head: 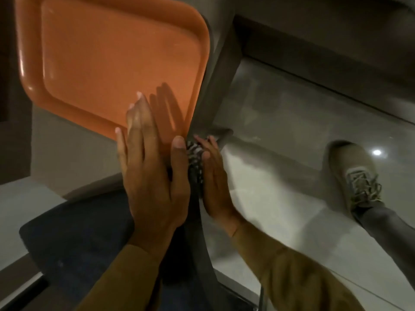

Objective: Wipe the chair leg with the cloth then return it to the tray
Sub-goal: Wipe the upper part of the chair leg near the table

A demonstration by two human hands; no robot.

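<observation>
Both hands, L (pixel 152 176) flat, R (pixel 213 176) pressing cloth (pixel 195 157) on chair leg (pixel 197 221).

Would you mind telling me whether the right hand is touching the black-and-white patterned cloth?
Touching. The head view shows the right hand wrapped over the black-and-white patterned cloth, pressing it against the dark chair leg with no gap.

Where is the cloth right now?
In the head view, centre frame: the cloth is pressed against the chair leg by the right hand, just beyond the orange tray.
</observation>
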